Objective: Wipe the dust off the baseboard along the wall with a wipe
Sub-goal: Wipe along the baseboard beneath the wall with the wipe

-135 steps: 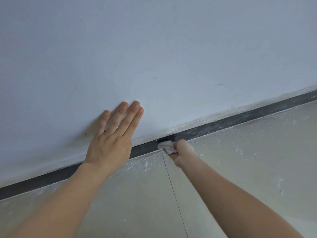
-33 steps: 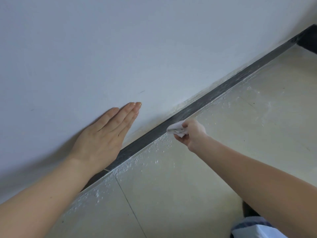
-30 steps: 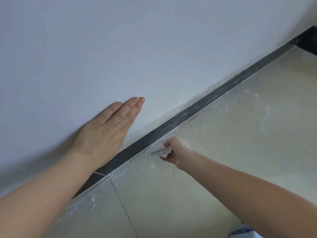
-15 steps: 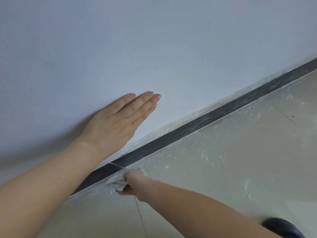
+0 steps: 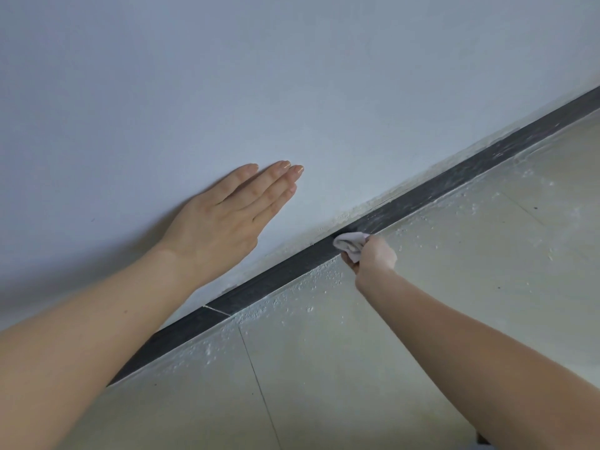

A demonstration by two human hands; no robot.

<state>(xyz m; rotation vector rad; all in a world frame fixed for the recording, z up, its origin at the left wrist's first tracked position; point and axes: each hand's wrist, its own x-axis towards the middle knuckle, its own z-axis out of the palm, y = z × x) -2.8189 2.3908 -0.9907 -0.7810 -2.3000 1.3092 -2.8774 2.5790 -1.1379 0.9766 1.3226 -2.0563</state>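
Leaning on the wall (image 5: 292, 76): the left hand (image 5: 224, 222) lies flat against the paint, fingers straight and close together, pointing up and to the right, holding nothing.
Left forearm (image 5: 81, 336): bare, reaching in from the lower left corner, covering the near end of the baseboard (image 5: 279, 280).
Wall: plain pale grey-blue paint filling the upper half of the view, with a soft shadow under the left hand and wrist.
Baseboard: a narrow dark strip running diagonally from lower left to upper right, where the wall meets the floor (image 5: 438, 287).
Seam (image 5: 216, 309): a thin pale line crossing the baseboard, just right of the left forearm.
Plaster edge (image 5: 357, 213): rough, off-white and uneven along the top of the baseboard, most of all near the wipe (image 5: 350, 243).
Wipe: white, bunched, pressed against the baseboard about midway along the visible strip.
Right hand (image 5: 376, 254): fingers curled round the wipe, gripping it; the back of the hand faces the camera and hides the fingertips.
Dust: the baseboard left of the wipe looks dark and even; right of it, pale streaks and smears show on the strip.
Floor: large pale tiles, with one thin joint (image 5: 259, 384) running toward the bottom edge.
Specks (image 5: 308, 308): white crumbs scattered on the tiles close along the baseboard, thinner farther out.
Right forearm (image 5: 470, 345): bare, crossing the floor from the lower right corner to the wipe.
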